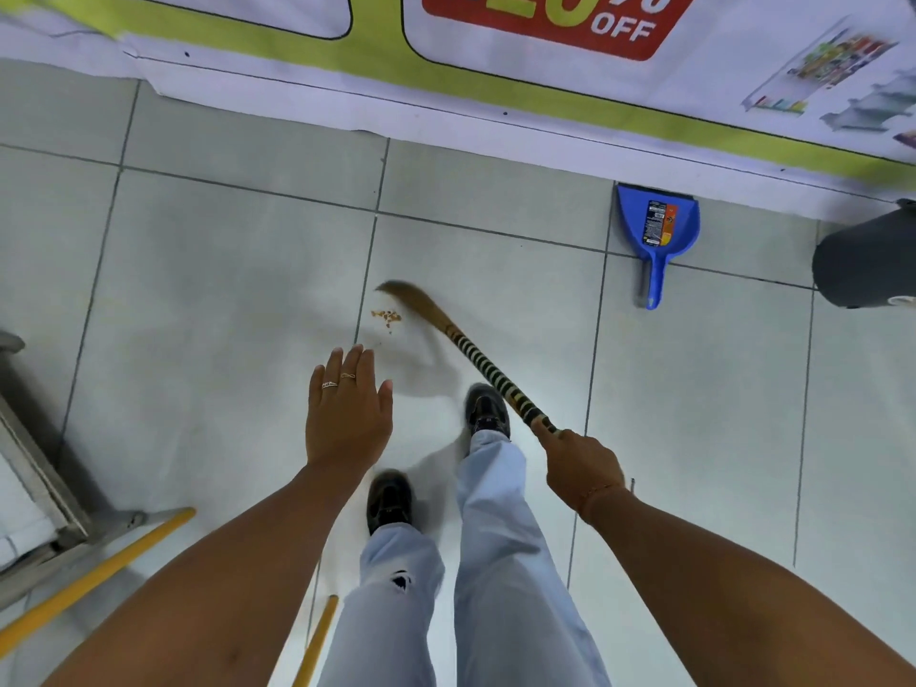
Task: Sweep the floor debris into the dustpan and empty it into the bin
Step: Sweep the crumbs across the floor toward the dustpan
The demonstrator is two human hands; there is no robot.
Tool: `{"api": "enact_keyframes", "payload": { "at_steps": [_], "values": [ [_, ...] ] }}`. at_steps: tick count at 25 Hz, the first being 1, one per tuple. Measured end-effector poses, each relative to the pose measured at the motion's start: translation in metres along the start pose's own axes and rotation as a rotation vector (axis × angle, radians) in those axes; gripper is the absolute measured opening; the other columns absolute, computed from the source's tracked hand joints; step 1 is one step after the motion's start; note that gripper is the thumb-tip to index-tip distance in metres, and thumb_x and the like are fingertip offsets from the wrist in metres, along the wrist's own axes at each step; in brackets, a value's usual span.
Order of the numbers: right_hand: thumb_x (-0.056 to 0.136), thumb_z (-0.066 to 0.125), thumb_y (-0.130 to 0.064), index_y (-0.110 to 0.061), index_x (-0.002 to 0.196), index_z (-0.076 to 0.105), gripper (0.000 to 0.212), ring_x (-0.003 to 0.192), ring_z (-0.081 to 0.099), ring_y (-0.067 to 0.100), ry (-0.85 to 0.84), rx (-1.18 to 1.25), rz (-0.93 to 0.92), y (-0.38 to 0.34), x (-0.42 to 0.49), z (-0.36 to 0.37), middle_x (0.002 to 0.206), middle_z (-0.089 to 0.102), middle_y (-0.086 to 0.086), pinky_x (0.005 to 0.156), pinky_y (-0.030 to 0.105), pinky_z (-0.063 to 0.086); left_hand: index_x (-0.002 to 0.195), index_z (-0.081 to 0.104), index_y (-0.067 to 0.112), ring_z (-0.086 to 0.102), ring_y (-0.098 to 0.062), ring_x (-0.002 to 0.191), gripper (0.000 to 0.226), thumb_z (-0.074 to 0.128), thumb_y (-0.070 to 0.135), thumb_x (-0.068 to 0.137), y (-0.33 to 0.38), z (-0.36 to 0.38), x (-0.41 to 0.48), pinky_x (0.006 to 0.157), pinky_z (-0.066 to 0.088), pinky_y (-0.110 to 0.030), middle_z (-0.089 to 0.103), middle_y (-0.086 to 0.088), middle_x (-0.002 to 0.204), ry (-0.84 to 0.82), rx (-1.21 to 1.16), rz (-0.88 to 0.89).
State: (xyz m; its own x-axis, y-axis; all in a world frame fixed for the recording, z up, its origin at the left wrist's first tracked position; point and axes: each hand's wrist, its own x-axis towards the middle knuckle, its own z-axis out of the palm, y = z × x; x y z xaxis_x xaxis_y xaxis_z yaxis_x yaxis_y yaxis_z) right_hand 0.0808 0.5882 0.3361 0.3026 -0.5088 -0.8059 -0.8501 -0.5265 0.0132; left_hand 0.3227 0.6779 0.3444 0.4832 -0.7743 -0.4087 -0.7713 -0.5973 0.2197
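Right hand [582, 468] grips the broom [476, 354]; left hand [347, 414] is spread, empty. Crumbs [386, 317] mid-frame on open floor [223, 290]; dustpan [657, 235] and bin [867, 260] upper right by the banner [297, 96].

Blue dustpan [657, 225], blk/yellow striped broom [488, 366] handle — orange-brown debris [387, 316], dk grey bin [867, 260], pale grey tiles [223, 270].

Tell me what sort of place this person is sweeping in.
Probably a shop or supermarket. A big printed sale banner reading "OFF", with pictures of goods, lies along the pale tiled floor, and the blue plastic dustpan standing by it carries a retail label. The right hand grips a striped-handled straw broom.
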Motion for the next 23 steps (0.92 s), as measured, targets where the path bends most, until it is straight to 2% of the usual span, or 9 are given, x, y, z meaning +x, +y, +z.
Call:
{"api": "enact_keyframes", "payload": {
  "at_steps": [3,7,11,14,19,23],
  "values": [
    [0.092,0.035,-0.011,-0.025,0.143,0.032,0.053,0.102,0.062,0.033,0.015,0.124,0.138,-0.015,-0.028,0.023,0.118,0.061,0.012,0.077,0.035,0.049,0.127,0.050,-0.002,0.047,-0.040,0.127,0.047,0.042,0.025,0.089,-0.027,-0.007,-0.024,0.105,0.037,-0.052,0.058,-0.021,0.130,0.018,0.022,0.024],
    [0.093,0.039,-0.019,-0.013,0.128,0.053,0.039,0.115,0.057,0.033,-0.141,0.363,0.350,-0.052,-0.027,0.052,0.127,0.058,0.015,0.094,0.037,0.048,0.123,0.053,-0.003,0.053,-0.040,0.121,0.048,0.039,0.027,0.089,-0.052,-0.003,-0.043,0.101,0.041,-0.053,0.062,-0.021,0.124,0.024,0.050,0.054],
    [0.095,0.040,-0.020,-0.009,0.126,0.057,0.037,0.117,0.058,0.031,-0.208,0.421,0.276,-0.117,-0.018,0.078,0.127,0.060,0.014,0.093,0.036,0.049,0.123,0.053,-0.004,0.052,-0.041,0.122,0.043,0.057,0.018,0.087,-0.068,0.018,-0.051,0.101,0.040,-0.053,0.061,-0.022,0.125,-0.015,0.045,0.052],
    [0.093,0.041,-0.017,-0.006,0.122,0.059,0.035,0.114,0.060,0.030,-0.192,0.476,0.266,-0.151,-0.005,0.085,0.123,0.063,0.014,0.089,0.033,0.049,0.123,0.054,-0.004,0.054,-0.042,0.119,0.043,0.052,0.021,0.088,-0.074,0.031,-0.055,0.100,0.042,-0.053,0.062,-0.023,0.123,-0.046,0.067,0.073],
    [0.093,0.042,-0.017,-0.006,0.124,0.056,0.035,0.112,0.059,0.031,-0.151,0.548,0.256,-0.174,0.006,0.081,0.124,0.061,0.014,0.082,0.031,0.045,0.129,0.048,-0.004,0.046,-0.041,0.128,0.045,0.054,0.020,0.090,-0.081,0.038,-0.058,0.107,0.034,-0.052,0.055,-0.024,0.132,-0.026,0.037,0.069],
    [0.091,0.041,-0.012,-0.011,0.129,0.050,0.040,0.109,0.060,0.033,-0.050,0.616,0.240,-0.176,-0.012,0.075,0.119,0.064,0.016,0.084,0.034,0.048,0.130,0.047,-0.004,0.044,-0.040,0.129,0.046,0.052,0.020,0.091,-0.083,0.033,-0.061,0.108,0.033,-0.052,0.054,-0.023,0.133,0.000,0.030,0.052]
  ]
}}
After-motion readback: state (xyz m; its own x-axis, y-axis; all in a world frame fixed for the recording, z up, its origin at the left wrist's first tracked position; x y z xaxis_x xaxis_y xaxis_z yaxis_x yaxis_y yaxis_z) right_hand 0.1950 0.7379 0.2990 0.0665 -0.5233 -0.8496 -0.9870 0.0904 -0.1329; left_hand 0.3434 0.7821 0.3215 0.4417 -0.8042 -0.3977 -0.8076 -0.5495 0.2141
